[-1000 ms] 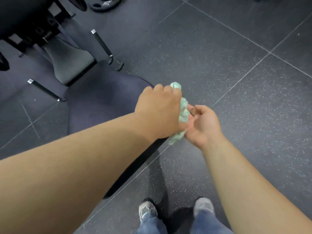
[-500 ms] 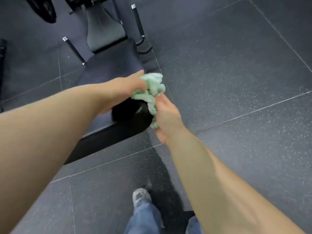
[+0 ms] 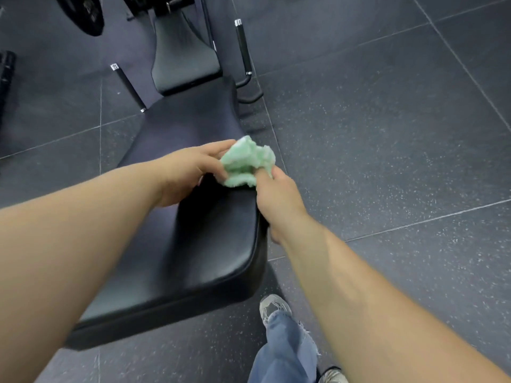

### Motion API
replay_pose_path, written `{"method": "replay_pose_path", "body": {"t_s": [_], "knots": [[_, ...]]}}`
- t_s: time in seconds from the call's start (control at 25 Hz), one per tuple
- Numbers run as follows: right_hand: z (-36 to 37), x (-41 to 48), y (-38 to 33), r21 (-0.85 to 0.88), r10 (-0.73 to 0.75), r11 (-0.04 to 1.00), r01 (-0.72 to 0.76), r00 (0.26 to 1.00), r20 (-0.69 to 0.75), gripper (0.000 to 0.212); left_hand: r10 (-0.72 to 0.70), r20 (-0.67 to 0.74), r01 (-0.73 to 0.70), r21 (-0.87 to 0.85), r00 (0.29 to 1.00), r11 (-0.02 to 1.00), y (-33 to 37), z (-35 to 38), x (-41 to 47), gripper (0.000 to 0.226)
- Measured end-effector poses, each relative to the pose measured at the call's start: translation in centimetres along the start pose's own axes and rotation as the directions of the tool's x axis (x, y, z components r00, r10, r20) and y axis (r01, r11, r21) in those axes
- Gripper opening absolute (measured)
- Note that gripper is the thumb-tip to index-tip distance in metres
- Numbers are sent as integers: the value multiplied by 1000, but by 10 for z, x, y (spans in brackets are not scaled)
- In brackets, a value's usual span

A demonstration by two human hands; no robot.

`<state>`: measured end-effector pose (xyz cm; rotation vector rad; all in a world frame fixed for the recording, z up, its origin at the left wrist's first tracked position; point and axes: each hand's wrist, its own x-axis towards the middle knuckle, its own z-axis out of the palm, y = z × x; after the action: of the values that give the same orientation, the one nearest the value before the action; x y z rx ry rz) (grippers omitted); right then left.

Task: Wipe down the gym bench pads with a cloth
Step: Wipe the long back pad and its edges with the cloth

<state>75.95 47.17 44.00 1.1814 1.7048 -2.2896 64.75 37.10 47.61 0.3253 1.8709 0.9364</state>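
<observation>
A crumpled pale green cloth (image 3: 246,161) is bunched between both hands just above the long black bench pad (image 3: 193,244). My left hand (image 3: 190,175) pinches its left side with fingers and thumb. My right hand (image 3: 276,194) grips its lower right side from the pad's right edge. Beyond the long pad lies a smaller, narrower black seat pad (image 3: 182,64). Both forearms reach in from the bottom of the view and cover part of the long pad.
Two black handle bars (image 3: 128,88) (image 3: 242,47) with chrome ends flank the seat pad. A weight plate (image 3: 83,15) hangs at the top left. Dark speckled rubber floor tiles (image 3: 387,134) surround the bench. My jeans leg and shoes (image 3: 273,308) stand by the pad's near right corner.
The view has swung so the bench now runs straight ahead and fills more of the frame. Both hands keep hold of the cloth, now bunched over the long pad.
</observation>
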Motion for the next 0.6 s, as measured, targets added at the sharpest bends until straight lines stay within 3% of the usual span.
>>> {"method": "replay_pose_path", "body": {"t_s": [0.04,0.12,0.2,0.28,0.4,0.6], "knots": [[2,19,-6,-1,23,1000,-23,1000,4,30,-44,-41,44,-12,998,999,-2,-4,3,59],[5,61,-7,43,101,994,-102,995,24,36,-29,-163,76,295,986,952,-12,-13,11,48],[1,59,1,73,175,982,-176,984,13,37,-60,-210,174,579,976,796,-12,-6,28,46],[-3,25,5,102,238,966,-236,971,-9,31,-82,-305,255,586,949,769,-9,-1,53,50],[-5,27,9,58,190,980,-192,981,40,23,-54,-298,255,693,953,674,-11,-13,76,53],[5,121,-12,196,294,929,-313,948,119,20,-84,-357,304,621,930,723,-11,-15,96,52]]}}
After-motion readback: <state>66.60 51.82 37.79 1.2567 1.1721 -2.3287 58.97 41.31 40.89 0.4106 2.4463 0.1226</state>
